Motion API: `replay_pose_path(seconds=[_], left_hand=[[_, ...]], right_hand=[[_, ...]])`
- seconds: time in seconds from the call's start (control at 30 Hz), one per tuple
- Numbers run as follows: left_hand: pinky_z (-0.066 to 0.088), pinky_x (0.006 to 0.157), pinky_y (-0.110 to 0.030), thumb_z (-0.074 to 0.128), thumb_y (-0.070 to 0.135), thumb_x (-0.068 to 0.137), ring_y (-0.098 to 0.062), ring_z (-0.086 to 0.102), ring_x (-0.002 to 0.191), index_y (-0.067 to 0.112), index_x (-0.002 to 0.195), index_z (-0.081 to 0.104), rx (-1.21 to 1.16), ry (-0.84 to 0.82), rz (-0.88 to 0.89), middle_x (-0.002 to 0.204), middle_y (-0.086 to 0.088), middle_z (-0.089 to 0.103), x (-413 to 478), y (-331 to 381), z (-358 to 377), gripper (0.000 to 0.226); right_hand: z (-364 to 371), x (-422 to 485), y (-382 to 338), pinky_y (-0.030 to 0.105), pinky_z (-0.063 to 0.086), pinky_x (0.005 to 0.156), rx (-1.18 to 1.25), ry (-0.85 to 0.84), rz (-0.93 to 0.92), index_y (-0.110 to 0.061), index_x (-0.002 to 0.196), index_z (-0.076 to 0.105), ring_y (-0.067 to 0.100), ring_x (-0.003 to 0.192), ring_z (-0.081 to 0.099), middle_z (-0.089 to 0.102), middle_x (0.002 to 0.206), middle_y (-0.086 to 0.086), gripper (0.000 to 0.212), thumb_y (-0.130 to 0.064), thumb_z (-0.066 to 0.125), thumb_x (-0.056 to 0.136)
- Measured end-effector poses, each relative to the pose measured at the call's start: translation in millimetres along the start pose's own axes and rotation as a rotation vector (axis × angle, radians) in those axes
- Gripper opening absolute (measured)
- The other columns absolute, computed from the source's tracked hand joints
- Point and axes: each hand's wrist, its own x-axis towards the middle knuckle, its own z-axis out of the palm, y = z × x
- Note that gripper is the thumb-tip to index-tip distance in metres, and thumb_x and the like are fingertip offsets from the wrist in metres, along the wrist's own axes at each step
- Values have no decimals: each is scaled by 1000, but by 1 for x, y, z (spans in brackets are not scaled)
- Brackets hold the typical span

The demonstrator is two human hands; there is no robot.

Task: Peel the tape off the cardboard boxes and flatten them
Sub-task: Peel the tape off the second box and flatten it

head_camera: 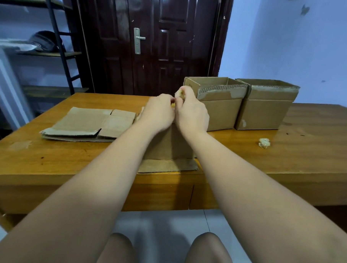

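— On the wooden table (48, 161)?
— A cardboard box (168, 145) at the near edge — left hand (159, 113) and right hand (191, 112) pinch a tape wad (180, 95) above it.

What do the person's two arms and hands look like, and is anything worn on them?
Both arms are bare from the bottom edge of the picture to the fingers: no sleeves, gloves, watch or bracelet show. The left hand and the right hand are slightly blurred, so rings or nail details cannot be told. No markings appear on either forearm.
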Motion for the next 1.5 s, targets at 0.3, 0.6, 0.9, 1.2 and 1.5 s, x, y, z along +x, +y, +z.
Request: replay_pose_path(seconds=[0.3,0.6,0.9,1.2,1.5], left_hand=[[47,70,-34,42,17,98,-25,58,89,12,101,65,291,89,52,97,-8,64,7,0,31,24],[46,67,-30,41,16,98,-22,57,83,12,100,64,312,99,62,94,-8,64,13,-3,39,24],[51,70,-33,40,17,98,-23,59,83,13,99,66,321,127,76,91,-6,63,14,-8,40,26],[45,70,-32,36,19,100,-25,57,89,10,105,64,306,124,97,99,-9,64,14,-10,40,30],[48,71,-33,35,17,99,-23,55,85,12,104,63,285,128,82,97,-9,63,13,-10,40,29]], right_hand=[[-9,12,13,26,47,90,738,331,466,-17,122,62,7,96,53,59,122,3,29,-30,47,100],[-17,-4,72,23,43,60,906,540,963,-17,106,63,18,81,57,60,92,2,14,-21,51,98],[-33,-6,120,29,43,90,565,550,928,-16,134,55,17,97,52,44,134,10,44,-23,63,92],[-24,-8,125,37,47,98,340,253,620,-35,153,10,29,131,43,8,159,0,77,-14,53,93],[-29,13,122,29,40,93,442,244,759,-15,154,10,27,134,40,0,162,0,71,-15,49,95]])
